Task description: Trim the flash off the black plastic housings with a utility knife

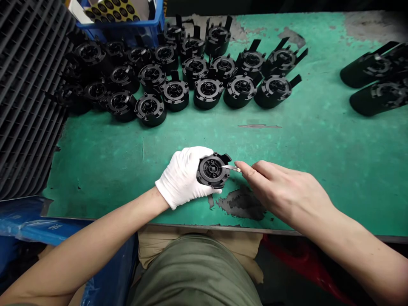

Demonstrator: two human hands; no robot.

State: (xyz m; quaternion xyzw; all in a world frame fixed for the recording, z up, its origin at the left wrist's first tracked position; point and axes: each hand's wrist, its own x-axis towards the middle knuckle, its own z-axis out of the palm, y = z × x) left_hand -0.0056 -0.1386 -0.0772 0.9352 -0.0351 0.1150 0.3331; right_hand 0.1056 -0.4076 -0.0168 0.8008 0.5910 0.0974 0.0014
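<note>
My left hand, in a white glove, is wrapped round a round black plastic part just above the green table. The part's ringed face is turned up, and a black tab sticks out at its upper right. My bare right hand pinches a small pointed metal tool between thumb and fingers. The tool's tip reaches over the part's face near its centre; whether it touches is too small to tell.
Rows of black parts stand along the back of the green table, with more cylinders at the right. A blue bin holds stickers at the back left. Black ribbed trays rise at the left.
</note>
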